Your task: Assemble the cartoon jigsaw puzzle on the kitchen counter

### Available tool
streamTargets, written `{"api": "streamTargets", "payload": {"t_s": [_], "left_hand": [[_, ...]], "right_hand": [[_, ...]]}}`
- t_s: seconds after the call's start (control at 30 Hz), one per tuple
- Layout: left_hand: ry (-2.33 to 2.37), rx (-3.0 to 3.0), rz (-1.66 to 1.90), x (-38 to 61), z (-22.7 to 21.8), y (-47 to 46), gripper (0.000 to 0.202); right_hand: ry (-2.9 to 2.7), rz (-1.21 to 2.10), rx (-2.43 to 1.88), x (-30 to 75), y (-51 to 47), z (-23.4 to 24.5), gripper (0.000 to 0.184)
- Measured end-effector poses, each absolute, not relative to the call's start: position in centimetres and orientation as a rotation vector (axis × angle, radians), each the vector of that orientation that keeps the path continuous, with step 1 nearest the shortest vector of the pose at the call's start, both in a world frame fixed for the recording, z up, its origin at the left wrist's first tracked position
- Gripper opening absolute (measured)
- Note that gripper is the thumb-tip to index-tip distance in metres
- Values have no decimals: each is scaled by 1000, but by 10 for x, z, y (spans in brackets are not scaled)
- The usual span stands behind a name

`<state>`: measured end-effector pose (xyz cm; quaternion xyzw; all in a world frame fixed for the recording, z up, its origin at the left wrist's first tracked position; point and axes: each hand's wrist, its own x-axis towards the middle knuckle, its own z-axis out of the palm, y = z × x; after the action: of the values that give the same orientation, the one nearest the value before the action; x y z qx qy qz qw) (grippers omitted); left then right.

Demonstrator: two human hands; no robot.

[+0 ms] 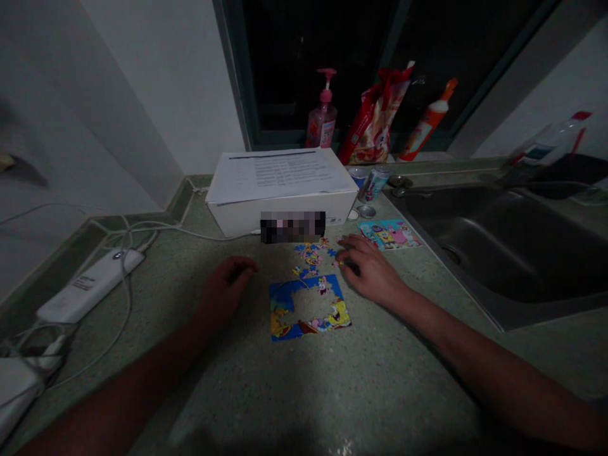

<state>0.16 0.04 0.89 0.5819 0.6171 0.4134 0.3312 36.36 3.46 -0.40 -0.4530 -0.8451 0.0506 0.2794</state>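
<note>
— So, which hand is sitting nearer the loose pieces (pixel 311 256)?

— The right hand (pixel 368 269) is. It is lying just to the right of the scatter, and its fingertips are reaching leftward and touching the pieces at the near right edge of the pile. The left hand (pixel 227 285) is resting well off to the left on the tabletop (pixel 332 392), apart from every piece.

— And where is the half-built puzzle (pixel 327 316) lying?

— It is lying flat between the two hands, a little nearer the person than the scatter, with its longer side running left to right and tilting slightly. The pile is sitting just beyond its far edge, in front of the white box (pixel 237 218).

— What is each grip doing?

— The left grip is curling loosely closed, with nothing showing in it. The right grip is bending over the pieces; whether it is pinching one, I cannot tell.

— Anything else close by?

— A picture card (pixel 389 234) is lying just beyond the right hand, beside the sink (pixel 498 253).
</note>
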Motion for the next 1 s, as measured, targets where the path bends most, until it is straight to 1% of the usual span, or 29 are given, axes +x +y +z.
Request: {"api": "streamTargets", "payload": {"t_s": [0.4, 0.57, 0.73, 1.0], "left_hand": [[1611, 1528, 1082, 2, 10, 0, 26], [1622, 1528, 1075, 2, 11, 0, 27], [1612, 1513, 1084, 3, 10, 0, 30], [1621, 1533, 1082, 2, 10, 0, 27]], "right_hand": [[-2270, 144, -1212, 362, 38, -6, 13], [-2259, 145, -1225, 363, 40, -6, 16], [-2293, 131, -1250, 360, 42, -1, 14], [-2305, 122, -1264, 357, 44, -3, 16]]}}
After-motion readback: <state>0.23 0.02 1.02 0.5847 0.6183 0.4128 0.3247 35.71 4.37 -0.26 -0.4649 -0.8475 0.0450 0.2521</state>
